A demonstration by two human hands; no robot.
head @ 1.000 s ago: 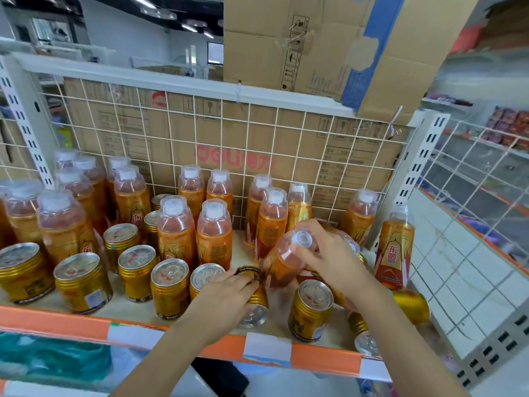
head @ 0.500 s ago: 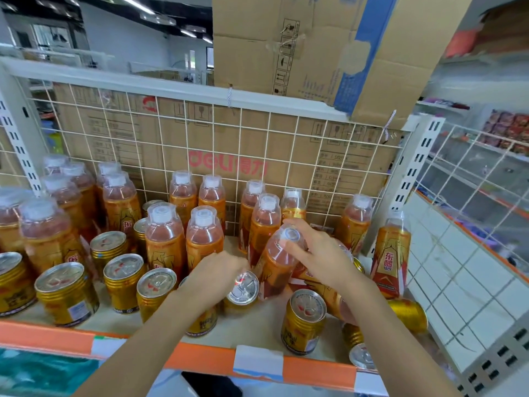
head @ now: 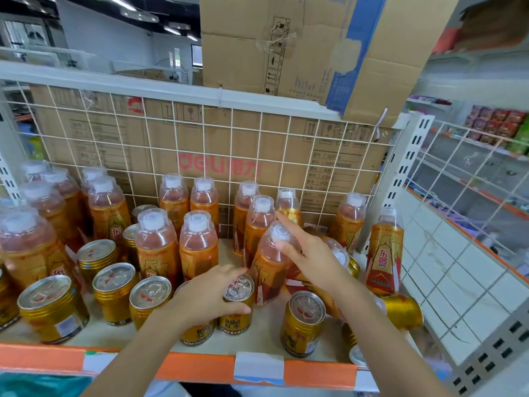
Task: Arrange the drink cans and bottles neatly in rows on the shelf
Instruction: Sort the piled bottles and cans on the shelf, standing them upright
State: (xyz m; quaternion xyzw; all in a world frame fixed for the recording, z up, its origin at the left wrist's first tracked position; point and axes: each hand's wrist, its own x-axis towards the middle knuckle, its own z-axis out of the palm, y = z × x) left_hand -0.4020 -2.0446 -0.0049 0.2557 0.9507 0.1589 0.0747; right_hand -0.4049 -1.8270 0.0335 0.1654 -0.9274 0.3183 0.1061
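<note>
My left hand (head: 209,296) curls round a gold can (head: 237,305) that stands upright at the shelf's front middle. My right hand (head: 310,255) holds the neck of an orange bottle (head: 269,270) just right of that can, thumb against it and forefinger stretched up past the cap. Rows of orange bottles (head: 156,245) stand behind, and upright gold cans (head: 113,290) line the front left. Another upright can (head: 303,322) stands right of my left hand. A gold can (head: 400,310) lies on its side at the right, and another can (head: 357,353) lies near the front edge.
The shelf (head: 200,365) has an orange front strip with white tape patches. A white wire grid (head: 257,144) backs it, with cardboard boxes (head: 300,47) behind and above. A lone bottle (head: 383,253) stands at the right upright post. A white wire side panel (head: 472,196) closes the right.
My left hand stood the tipped can upright and shifted it back beside the bottle. My right hand raised the leaning bottle to nearly upright, and the forefinger has lifted off it.
</note>
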